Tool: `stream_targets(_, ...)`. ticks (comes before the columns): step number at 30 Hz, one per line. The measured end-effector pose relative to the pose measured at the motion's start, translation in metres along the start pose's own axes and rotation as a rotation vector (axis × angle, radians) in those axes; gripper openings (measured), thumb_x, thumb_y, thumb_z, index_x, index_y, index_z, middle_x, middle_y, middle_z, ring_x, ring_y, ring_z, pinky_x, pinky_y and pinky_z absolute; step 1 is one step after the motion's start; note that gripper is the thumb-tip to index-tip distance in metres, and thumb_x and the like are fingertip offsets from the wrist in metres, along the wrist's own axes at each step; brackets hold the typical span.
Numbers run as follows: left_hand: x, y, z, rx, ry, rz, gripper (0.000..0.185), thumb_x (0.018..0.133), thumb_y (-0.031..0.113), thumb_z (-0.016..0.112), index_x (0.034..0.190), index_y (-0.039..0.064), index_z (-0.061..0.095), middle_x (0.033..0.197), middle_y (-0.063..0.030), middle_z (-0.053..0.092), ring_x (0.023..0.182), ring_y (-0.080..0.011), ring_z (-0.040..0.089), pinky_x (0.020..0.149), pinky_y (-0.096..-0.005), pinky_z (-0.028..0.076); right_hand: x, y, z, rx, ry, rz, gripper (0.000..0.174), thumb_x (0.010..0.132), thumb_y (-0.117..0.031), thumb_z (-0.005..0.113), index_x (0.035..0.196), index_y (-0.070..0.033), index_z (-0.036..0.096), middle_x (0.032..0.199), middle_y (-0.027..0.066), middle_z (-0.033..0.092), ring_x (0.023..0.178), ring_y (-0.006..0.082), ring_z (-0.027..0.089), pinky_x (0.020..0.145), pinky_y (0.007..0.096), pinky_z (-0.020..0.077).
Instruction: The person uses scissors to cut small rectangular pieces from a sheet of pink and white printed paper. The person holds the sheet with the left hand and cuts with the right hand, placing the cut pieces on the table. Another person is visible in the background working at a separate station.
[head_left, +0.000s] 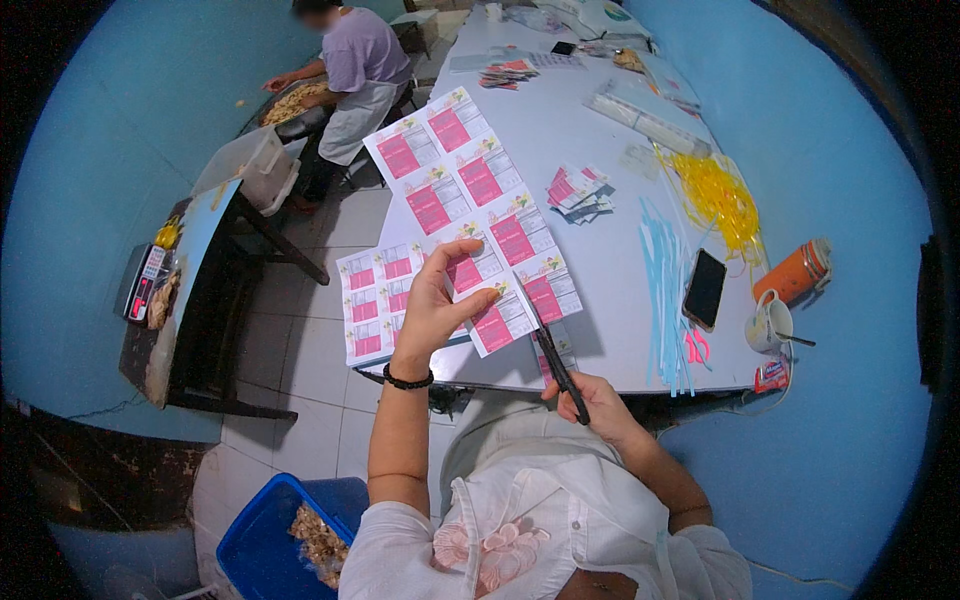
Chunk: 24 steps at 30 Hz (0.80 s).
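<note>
My left hand (442, 296) pinches a printed sheet of pink and white labels (480, 180) between thumb and fingers, holding it above the table. In my right hand (596, 405) is a pair of black-handled scissors (555, 356). Their blades lie in a cut between the sheet's two columns, at the end nearest me. More printed label sheets (367, 300) rest at the table's left edge, partly covered by my left hand and the held sheet. A strip of labels shows behind the scissors. Cut labels (581, 195) form a loose pile to the right of the sheet.
On the white table (600, 292) lie light-blue strips (660, 300), yellow ribbon (712, 195), a phone (705, 289), pink-handled scissors (696, 349), a mug with a spoon (766, 322) and an orange tumbler (791, 270). A blue bin (270, 540) stands at lower left. Another person (360, 75) works over a pan.
</note>
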<state>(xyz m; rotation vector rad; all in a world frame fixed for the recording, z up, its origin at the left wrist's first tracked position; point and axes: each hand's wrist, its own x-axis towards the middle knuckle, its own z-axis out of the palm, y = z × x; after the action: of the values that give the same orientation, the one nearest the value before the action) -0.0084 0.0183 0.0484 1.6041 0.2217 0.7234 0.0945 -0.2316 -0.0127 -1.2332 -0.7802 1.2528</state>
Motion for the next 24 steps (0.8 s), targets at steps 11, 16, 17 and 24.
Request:
stream_targets(11, -0.006, -0.009, 0.008, 0.016, -0.062, 0.077, 0.057, 0.071, 0.002, 0.077, 0.12, -0.001, 0.049, 0.118, -0.0085, 0.053, 0.115, -0.0176, 0.048, 0.099, -0.0306, 0.037, 0.007, 0.001, 0.003, 0.072, 0.014, -0.03, 0.015, 0.092, -0.005, 0.049, 0.104, -0.003, 0.057, 0.07, -0.0055, 0.047, 0.062, 0.0044, 0.045, 0.056, 0.0177, 0.0348)
stream_targets(16, -0.007, -0.007, 0.007, 0.026, -0.072, 0.056, 0.056, 0.071, 0.002, 0.076, 0.12, 0.0, 0.049, 0.118, -0.0084, 0.053, 0.114, -0.0169, 0.048, 0.099, -0.0302, 0.038, 0.008, 0.0, 0.003, 0.065, 0.018, -0.01, 0.016, 0.093, -0.008, 0.048, 0.104, -0.003, 0.058, 0.07, -0.0059, 0.047, 0.063, 0.0044, 0.045, 0.058, 0.0179, 0.0357)
stream_targets(17, -0.008, -0.006, 0.008, 0.038, -0.064, 0.045, 0.056, 0.071, 0.001, 0.076, 0.12, 0.0, 0.049, 0.118, -0.0084, 0.053, 0.114, -0.0167, 0.048, 0.099, -0.03, 0.038, 0.009, 0.0, 0.004, 0.081, 0.016, -0.002, 0.016, 0.094, -0.008, 0.048, 0.104, -0.003, 0.058, 0.07, -0.0058, 0.047, 0.063, 0.0044, 0.045, 0.058, 0.0181, 0.0359)
stream_targets(24, -0.018, -0.008, 0.015, -0.043, -0.087, -0.073, 0.056, 0.071, 0.001, 0.076, 0.121, 0.001, 0.049, 0.118, -0.0071, 0.053, 0.113, -0.0153, 0.048, 0.098, -0.0284, 0.037, 0.015, 0.002, 0.006, 0.047, 0.087, 0.005, 0.017, 0.093, -0.007, 0.048, 0.106, -0.002, 0.058, 0.069, -0.005, 0.048, 0.062, 0.0045, 0.046, 0.055, 0.0191, 0.0361)
